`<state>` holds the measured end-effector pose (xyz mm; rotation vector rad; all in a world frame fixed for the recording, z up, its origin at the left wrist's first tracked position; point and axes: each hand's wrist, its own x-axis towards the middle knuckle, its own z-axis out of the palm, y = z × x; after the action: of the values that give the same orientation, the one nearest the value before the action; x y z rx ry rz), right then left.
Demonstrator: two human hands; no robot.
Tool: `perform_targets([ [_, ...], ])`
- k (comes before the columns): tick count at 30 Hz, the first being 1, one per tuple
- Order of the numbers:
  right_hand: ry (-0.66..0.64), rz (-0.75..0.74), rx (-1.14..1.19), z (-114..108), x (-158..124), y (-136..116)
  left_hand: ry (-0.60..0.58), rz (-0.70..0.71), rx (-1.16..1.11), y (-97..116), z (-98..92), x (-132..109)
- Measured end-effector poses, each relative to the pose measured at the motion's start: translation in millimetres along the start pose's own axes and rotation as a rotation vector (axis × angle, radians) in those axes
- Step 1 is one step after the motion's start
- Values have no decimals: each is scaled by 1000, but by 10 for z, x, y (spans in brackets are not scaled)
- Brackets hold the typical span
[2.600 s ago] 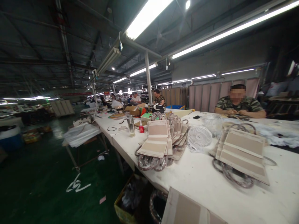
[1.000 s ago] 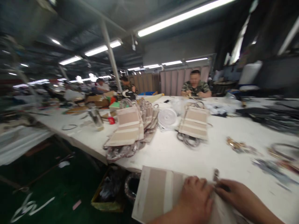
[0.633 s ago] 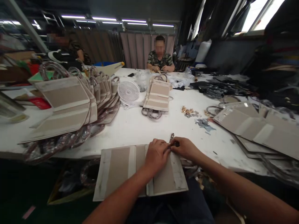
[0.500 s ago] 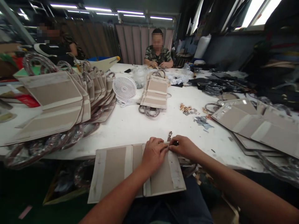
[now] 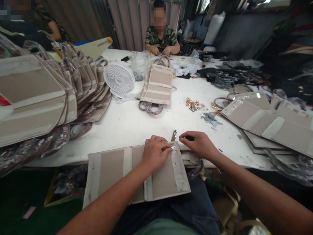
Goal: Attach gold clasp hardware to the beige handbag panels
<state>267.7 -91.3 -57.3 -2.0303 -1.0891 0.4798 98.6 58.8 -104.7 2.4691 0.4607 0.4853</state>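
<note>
An unfolded beige bag panel (image 5: 161, 182) with pale strips lies across the front table edge and over my lap. My left hand (image 5: 155, 151) rests on its upper part with fingers curled, holding it down. A small silver metal plate (image 5: 173, 148) shows at those fingertips, near the panel's upper right corner. Just beyond the edge, a short strap with a shiny metal fitting (image 5: 174, 134) sticks out. Right of the strap, my right hand (image 5: 197, 142) hovers apart from the panel, thumb and forefinger pinched; anything between them is too small to make out.
Stacked bag bodies (image 5: 36, 94) with wrapped handles fill the left; more panels (image 5: 266, 124) lie right. Gold fittings (image 5: 192, 103) and grey metal plates (image 5: 210, 118) are heaped mid-table. Beyond are a white fan (image 5: 119, 80), another bag (image 5: 158, 83) and a seated co-worker (image 5: 161, 40).
My right hand has moved off the panel's upper corner, slightly to the right. The silver plate there is now visible beside my left fingers. The camera view has tilted down.
</note>
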Motion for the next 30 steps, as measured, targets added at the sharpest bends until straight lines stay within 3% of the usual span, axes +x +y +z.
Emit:
perform_targets([
  [3, 309, 17, 123, -122, -85, -49, -12, -4, -6, 0, -5, 26],
  [5, 409, 42, 199, -154, -172, 0, -22, -9, -15, -8, -2, 51],
  [10, 433, 92, 288, -124, -370, 183, -32, -15, -48, -28, 7, 96],
  [14, 314, 144, 310, -143, -332, 131, -28, -2, -65, -37, -14, 88],
  [19, 261, 161, 14, -389, 112, 187, -29, 11, -56, -60, -45, 97],
  [25, 315, 251, -396, -789, 961, 682, -43, -4, -60, -78, -74, 119],
  [30, 277, 395, -482, -811, 1534, 938, -50, -9, -77, -124, -54, 117],
])
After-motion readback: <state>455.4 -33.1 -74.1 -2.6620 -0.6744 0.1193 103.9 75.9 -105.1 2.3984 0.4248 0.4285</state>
